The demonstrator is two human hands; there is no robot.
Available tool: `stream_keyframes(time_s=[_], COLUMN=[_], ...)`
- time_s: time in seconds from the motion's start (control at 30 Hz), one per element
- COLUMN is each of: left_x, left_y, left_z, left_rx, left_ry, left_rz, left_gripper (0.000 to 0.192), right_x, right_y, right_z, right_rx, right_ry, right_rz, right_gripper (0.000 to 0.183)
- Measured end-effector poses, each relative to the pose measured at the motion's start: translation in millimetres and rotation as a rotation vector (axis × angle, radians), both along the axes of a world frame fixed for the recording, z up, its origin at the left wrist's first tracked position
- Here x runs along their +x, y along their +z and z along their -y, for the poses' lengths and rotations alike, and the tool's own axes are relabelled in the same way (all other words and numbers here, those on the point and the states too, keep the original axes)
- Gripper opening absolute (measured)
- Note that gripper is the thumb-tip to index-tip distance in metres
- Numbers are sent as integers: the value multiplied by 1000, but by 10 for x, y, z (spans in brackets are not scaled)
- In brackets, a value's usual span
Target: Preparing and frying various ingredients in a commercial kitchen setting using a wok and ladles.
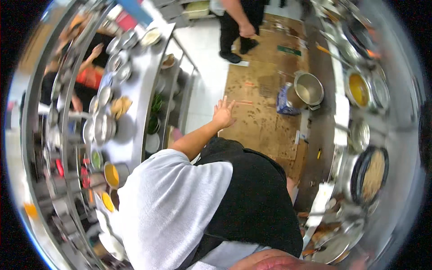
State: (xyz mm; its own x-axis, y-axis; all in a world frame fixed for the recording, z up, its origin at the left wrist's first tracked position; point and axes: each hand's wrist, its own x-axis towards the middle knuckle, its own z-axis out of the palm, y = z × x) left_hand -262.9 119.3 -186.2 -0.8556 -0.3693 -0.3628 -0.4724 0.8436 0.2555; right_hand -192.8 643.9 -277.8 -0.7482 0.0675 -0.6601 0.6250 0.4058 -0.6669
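Note:
My left hand (223, 114) reaches forward at the end of a bare forearm, palm down and fingers spread. Nothing is in it. Beneath it lie brown cardboard sheets (260, 130), spotted with dark stains, that cover part of the floor. My right hand is out of view; only a sliver of skin shows beside my black apron. Ahead to the right, a deep steel pot (308, 89) with side handles stands beside or on a blue printed box (285, 101); which one I cannot tell.
Left runs a steel counter (133, 135) with metal bowls (104, 128) and a pot of yellow contents (112, 174). Along the right is a cooking line with a yellow-filled pot (358, 89) and a wide black-rimmed pan (373, 175). A person (236, 27) stands ahead; others are beyond the shelves.

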Motion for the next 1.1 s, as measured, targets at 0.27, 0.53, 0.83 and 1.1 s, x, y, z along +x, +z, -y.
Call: stream_keyframes(time_s=[0.27, 0.53, 0.83, 1.1], left_x=[1874, 3084, 815, -4], left_y=[217, 374, -556, -453], left_z=[2206, 5319, 5089, 6600], left_rx=[-325, 137, -473, -468], left_ry=[520, 1254, 697, 988], left_rz=[-603, -239, -534, -535], left_gripper=[66, 76, 53, 73], right_x=[-412, -1178, -963, -719], right_y=[139, 667, 222, 643], right_z=[223, 1913, 2754, 2645], right_rx=[86, 167, 372, 294], right_ry=[87, 176, 1155, 526], right_rz=[191, 171, -339, 176], right_gripper=[28, 31, 34, 35])
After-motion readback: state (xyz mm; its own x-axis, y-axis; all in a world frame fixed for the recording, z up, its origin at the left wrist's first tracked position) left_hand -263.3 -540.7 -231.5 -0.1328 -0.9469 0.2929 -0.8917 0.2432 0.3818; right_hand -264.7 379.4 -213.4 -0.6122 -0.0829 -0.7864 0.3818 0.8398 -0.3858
